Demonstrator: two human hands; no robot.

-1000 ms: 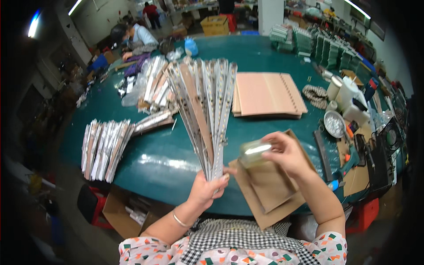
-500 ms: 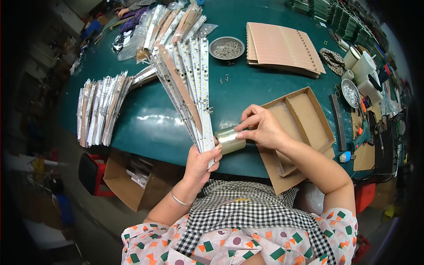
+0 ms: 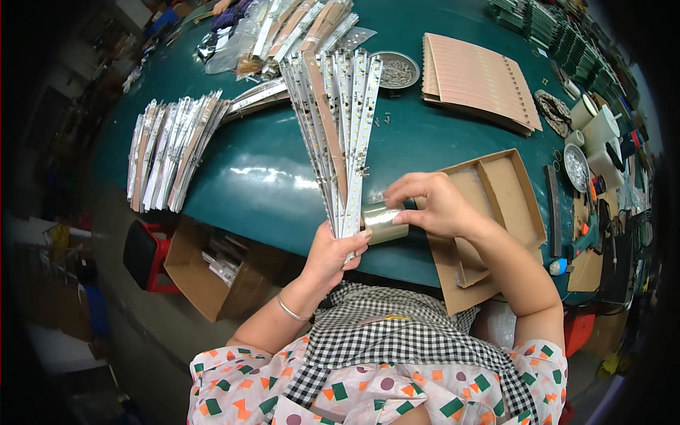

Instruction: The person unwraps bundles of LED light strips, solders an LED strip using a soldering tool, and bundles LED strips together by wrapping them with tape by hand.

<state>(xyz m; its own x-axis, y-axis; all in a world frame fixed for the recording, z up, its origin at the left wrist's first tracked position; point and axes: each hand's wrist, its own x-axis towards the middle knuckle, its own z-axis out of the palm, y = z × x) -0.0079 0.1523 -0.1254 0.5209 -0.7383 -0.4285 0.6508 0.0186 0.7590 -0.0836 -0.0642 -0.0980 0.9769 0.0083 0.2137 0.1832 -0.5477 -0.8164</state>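
A fanned bundle of LED light strips [image 3: 363,127], white bars with small yellow chips and a brown paper strip among them, stands up from my left hand [image 3: 330,256]. The fingers of that hand are wrapped round its lower end. Beside the bundle's base is a wide roll of clear packing tape [image 3: 386,225]. My right hand [image 3: 443,205] grips the roll's right side with thumb and fingers. The roll is close to my left thumb; whether its tape sticks to the strips cannot be made out.
More strip bundles lie left [image 3: 170,152] and at the far side [image 3: 301,28]. A metal dish of small parts [image 3: 411,73], stacked pinkish boards [image 3: 478,81] and an open cardboard box [image 3: 528,212] are on the green table. A red-framed stool [image 3: 145,258] stands left.
The whole scene has shifted rightward in the picture as the view turned. The bundle leans less to the left than before. Both hands keep their holds on the strips and the tape roll.
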